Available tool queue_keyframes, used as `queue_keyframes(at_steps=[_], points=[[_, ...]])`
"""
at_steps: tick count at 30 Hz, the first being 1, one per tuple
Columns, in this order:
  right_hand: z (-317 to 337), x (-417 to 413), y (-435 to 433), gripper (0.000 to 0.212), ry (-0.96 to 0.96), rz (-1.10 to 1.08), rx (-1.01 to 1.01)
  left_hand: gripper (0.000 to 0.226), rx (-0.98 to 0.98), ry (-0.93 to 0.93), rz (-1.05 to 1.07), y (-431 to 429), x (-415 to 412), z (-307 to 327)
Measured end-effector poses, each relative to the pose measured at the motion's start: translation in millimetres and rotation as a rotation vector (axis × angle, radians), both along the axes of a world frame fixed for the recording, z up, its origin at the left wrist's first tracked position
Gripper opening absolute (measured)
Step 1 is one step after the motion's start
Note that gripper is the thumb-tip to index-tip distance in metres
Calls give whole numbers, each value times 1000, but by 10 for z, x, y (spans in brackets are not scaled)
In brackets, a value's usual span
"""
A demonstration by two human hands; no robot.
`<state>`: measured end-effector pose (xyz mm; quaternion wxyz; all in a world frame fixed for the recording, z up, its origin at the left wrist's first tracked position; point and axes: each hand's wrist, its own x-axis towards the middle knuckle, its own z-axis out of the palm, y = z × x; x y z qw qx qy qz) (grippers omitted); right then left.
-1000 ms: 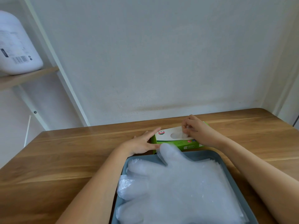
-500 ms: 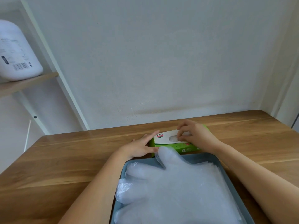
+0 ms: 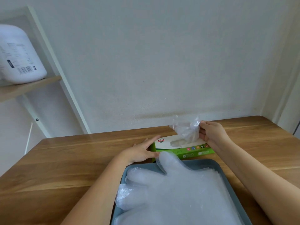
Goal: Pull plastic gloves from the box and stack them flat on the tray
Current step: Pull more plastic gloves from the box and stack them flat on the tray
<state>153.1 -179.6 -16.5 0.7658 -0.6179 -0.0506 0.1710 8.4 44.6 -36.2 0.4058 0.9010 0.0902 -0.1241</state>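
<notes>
A green and white glove box (image 3: 183,147) lies on the wooden table just beyond the grey tray (image 3: 215,164). My right hand (image 3: 211,132) pinches a crumpled clear plastic glove (image 3: 186,129) that hangs above the box, its lower end still in the slot. My left hand (image 3: 142,151) rests against the box's left end with its fingers straight. A flat stack of clear gloves (image 3: 175,195) fills the tray, the fingers pointing left and the thumb reaching over the far rim toward the box.
The wooden table (image 3: 65,169) meets a white wall at the back. To the left, a shelf (image 3: 27,87) on a white frame carries a large white jug (image 3: 19,57). My forearms flank the tray on both sides.
My right hand has risen from the box's slot up and to the right, drawing a glove out with it. The left hand has stayed at the box's end.
</notes>
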Motion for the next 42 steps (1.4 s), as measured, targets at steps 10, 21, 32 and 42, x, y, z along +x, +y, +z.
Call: queue_keyframes(at_steps=[10,21,32,42], points=[[67,-70,-38,18,-197,199,-207,45,-47,-248,280,-329,87,393],[141,-146,-83,19,-373,295,-337,42,117,-407,285,-1028,493,534],[167,-88,-80,27,-351,358,-266,12,-30,-524,452,-971,511,540],[319,-211,-76,27,-881,190,-491,13,-46,-487,426,-920,538,718]])
